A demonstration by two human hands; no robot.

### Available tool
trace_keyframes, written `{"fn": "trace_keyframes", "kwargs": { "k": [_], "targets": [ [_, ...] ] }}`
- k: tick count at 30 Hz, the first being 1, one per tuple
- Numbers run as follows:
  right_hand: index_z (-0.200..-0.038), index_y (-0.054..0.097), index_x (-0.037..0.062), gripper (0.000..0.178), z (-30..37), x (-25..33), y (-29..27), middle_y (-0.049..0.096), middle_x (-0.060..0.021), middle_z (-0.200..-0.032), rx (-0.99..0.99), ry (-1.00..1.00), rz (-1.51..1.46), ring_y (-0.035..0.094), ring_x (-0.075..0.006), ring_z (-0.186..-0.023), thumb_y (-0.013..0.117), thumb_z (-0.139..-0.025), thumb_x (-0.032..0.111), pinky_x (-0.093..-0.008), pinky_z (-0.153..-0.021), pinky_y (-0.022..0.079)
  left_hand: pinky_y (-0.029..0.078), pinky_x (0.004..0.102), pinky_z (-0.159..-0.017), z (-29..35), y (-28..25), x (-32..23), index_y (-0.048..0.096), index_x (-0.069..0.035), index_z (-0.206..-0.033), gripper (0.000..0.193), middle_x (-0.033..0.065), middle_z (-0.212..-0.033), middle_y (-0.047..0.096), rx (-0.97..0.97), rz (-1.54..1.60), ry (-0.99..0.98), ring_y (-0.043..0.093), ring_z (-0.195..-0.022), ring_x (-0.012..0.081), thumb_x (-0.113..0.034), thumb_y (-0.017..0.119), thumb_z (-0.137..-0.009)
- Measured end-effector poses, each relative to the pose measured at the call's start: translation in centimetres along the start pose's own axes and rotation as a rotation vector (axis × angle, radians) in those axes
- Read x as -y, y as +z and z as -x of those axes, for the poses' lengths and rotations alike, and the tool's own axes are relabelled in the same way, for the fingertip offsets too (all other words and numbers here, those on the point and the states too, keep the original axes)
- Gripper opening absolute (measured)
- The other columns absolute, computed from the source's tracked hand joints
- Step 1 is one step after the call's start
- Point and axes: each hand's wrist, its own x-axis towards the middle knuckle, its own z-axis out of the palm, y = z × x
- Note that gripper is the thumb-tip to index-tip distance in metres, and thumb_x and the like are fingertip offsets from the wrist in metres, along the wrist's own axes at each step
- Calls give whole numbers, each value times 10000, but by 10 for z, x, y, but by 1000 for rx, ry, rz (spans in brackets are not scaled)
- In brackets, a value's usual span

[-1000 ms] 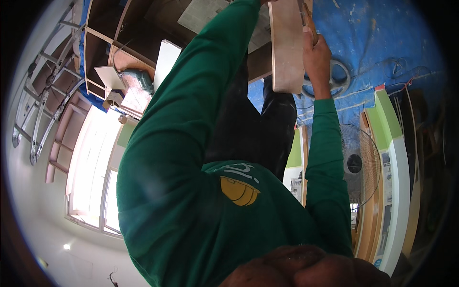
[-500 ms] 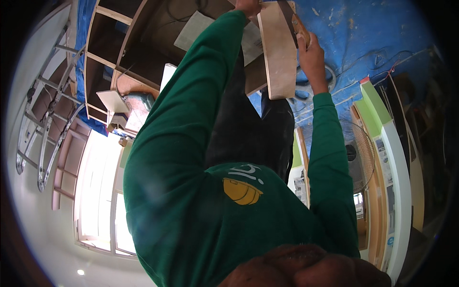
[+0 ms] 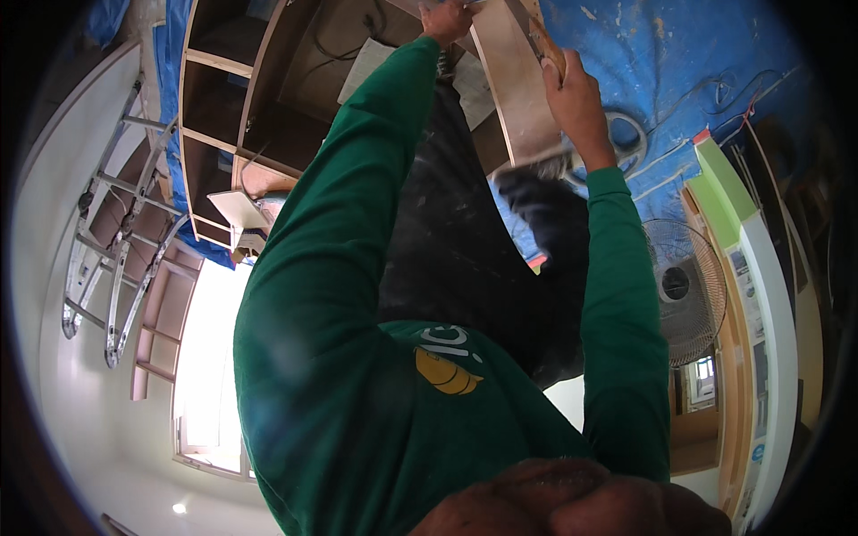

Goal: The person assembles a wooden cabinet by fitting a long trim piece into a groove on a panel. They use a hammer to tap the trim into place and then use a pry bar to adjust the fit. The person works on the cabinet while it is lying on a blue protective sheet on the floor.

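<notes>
A pale wooden board (image 3: 518, 98) slants from the upper edge down toward my legs. My left hand (image 3: 447, 21) is at its far left edge, fingers curled; the fingertips partly hide at the picture's top. My right hand (image 3: 577, 100) is closed around the wooden handle of a handsaw (image 3: 548, 52), at the board's right side. Most of the saw's blade is hard to make out from this angle. Below the board, my dark-trousered leg is bent, with the knee out to the right.
An open cabinet frame (image 3: 214, 138) with compartments lies at the upper left. Blue sheeting (image 3: 661, 54) with cables covers the floor at the upper right. A standing fan (image 3: 684, 286) is beside my right arm; a folded metal ladder (image 3: 116, 223) is at the left wall.
The board has slid farther up the view, and my right hand with the saw has shifted slightly left and down. My left hand shows more fully. My leg has swung out to the right.
</notes>
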Motion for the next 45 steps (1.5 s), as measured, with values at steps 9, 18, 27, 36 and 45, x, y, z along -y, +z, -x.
{"fn": "trace_keyframes", "kwargs": {
  "k": [9,18,27,36,45],
  "targets": [
    [-1291,510,48,343,72,-4,-31,676,-343,-1033,18,107,-4,639,-542,-985,578,-1035,267,-596,-769,518,33,832,-1135,-18,9,-13,524,-322,-1493,531,112,-1461,581,232,-120,34,510,-1402,328,-551,287,-1078],
    [-1279,527,42,320,121,7,-66,672,-340,-971,66,84,19,646,-536,-944,596,-1034,236,-582,-708,521,8,850,-1110,-14,38,42,648,-193,-1334,585,142,-1257,702,11,-111,65,657,-1202,326,-566,272,-1086],
    [-1138,619,-21,330,-99,-14,57,697,-275,-973,-186,-134,22,670,-477,-964,469,-1047,259,-580,-879,507,2,862,-1097,-7,20,-11,758,-117,-1069,642,88,-1012,777,43,-174,114,744,-991,268,-556,290,-1088],
    [-1304,527,42,346,144,22,-68,682,-334,-1037,46,180,29,646,-529,-1005,561,-1052,276,-584,-780,528,-105,828,-1109,-9,9,2,747,-172,-1177,673,70,-1173,760,247,-101,-12,677,-1201,256,-597,235,-1078],
    [-1190,569,13,342,-99,-31,77,678,-320,-980,-206,-101,-42,627,-552,-954,519,-1050,320,-603,-800,511,-95,833,-1103,-6,14,-13,775,-129,-1051,704,72,-1048,779,110,-91,16,690,-1152,246,-607,258,-1076]
  ]
}}
